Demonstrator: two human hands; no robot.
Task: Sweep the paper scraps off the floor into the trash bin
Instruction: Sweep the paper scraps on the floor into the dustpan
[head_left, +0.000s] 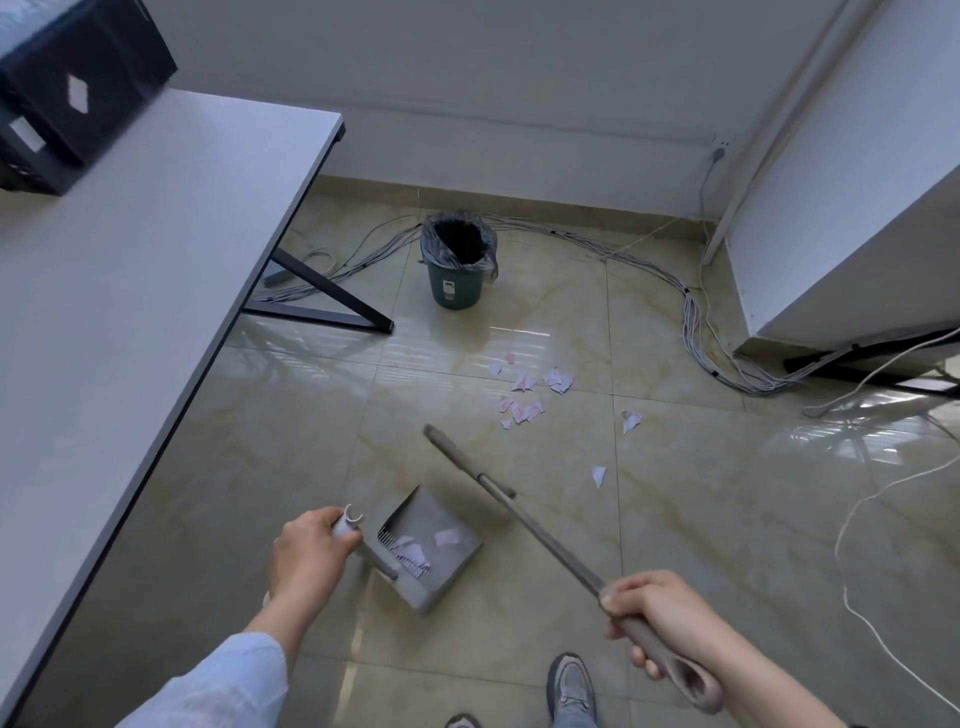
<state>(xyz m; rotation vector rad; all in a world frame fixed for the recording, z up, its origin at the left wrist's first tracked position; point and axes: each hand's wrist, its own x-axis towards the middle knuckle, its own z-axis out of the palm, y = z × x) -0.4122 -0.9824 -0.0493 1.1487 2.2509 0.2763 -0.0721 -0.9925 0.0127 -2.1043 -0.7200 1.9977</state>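
Pink-and-white paper scraps (524, 397), small and torn, lie scattered on the glossy tile floor (701, 519) between the dustpan (434, 551) and the green trash bin (458, 267) with its black liner. A few pieces already sit in the grey dustpan. The left hand (311, 553) grips its handle; the right hand (657, 616) grips the broom (519, 512) stick.
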